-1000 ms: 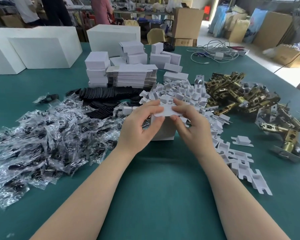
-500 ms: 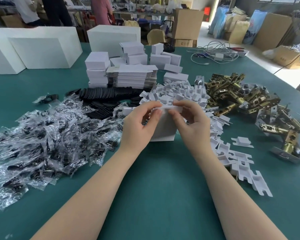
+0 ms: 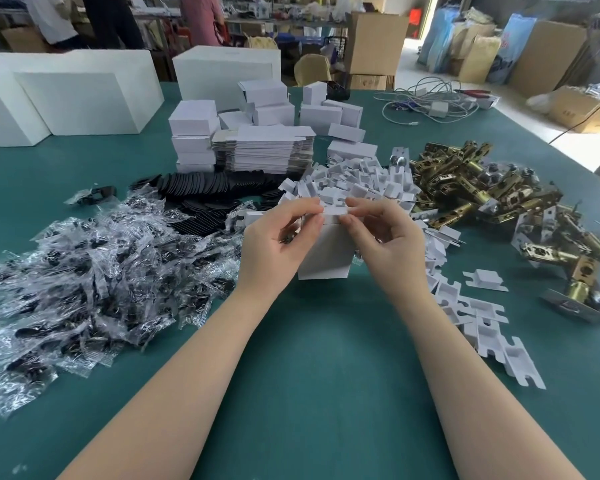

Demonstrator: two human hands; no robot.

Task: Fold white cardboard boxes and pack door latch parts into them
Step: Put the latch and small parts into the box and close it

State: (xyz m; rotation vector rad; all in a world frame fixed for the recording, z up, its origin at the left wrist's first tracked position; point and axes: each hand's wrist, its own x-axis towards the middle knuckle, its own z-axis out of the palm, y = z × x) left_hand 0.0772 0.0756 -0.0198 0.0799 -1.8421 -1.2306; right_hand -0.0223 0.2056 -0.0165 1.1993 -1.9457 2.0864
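Two hands: both work at the top of one small white cardboard box [image 3: 326, 249] standing upright on the green tabletop [image 3: 319, 358].
Left hand [image 3: 276, 242]: thumb and forefinger pinch the left end of the white top flap [image 3: 335, 211], the grip closed on it, other fingers curled against the box's left side.
Right hand [image 3: 387, 237]: fingertips pinch the flap's right end, the grip likewise closed on it.
Box: at the tabletop's middle, between the two hands, its front face bare and in view.
Left of the box: a wide heap of clear crinkled plastic packets with dark parts inside [image 3: 84, 278], touching the left wrist's side.
Behind the box: a mound of small white folded cardboard inserts [image 3: 357, 181], spilling in a trail to the box's right [image 3: 482, 317].
Behind and left of the box: a fanned pile of flat black plates [image 3: 201, 187].
Right of the box: a heap of brass-coloured metal door latch parts [image 3: 492, 195], running toward the tabletop's right edge.
Farther behind the box: a stack of flat unfolded white box blanks [image 3: 264, 150], with finished small white boxes [image 3: 193, 133] stacked beside and behind it.
Far behind the box, left: large white blocks [image 3: 84, 95].
Far behind the box, right: a tangle of grey cables [image 3: 426, 102].
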